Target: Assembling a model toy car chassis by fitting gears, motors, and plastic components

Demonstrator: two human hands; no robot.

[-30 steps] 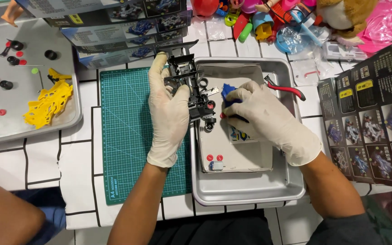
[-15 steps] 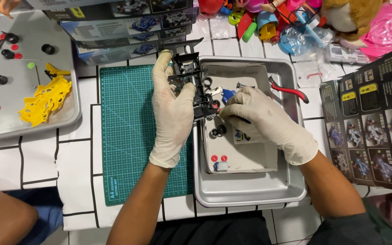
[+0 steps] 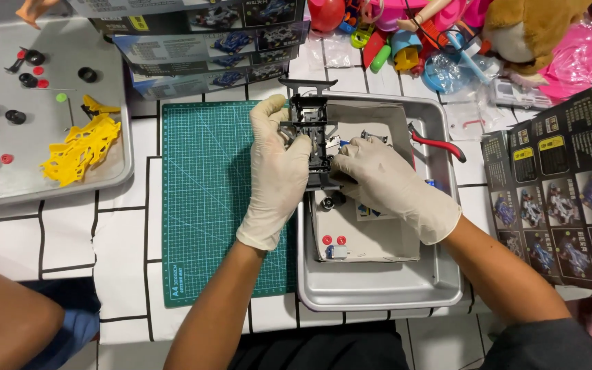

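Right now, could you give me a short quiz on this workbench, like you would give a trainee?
1. True or false: both hands wear pale gloves.
2. What do the left hand and right hand hold between them? A) yellow body B) black chassis C) red pliers
3. Fill in: the yellow body lies in the metal tray on the person's ____ side.

Key: 1 true; 2 B; 3 left.
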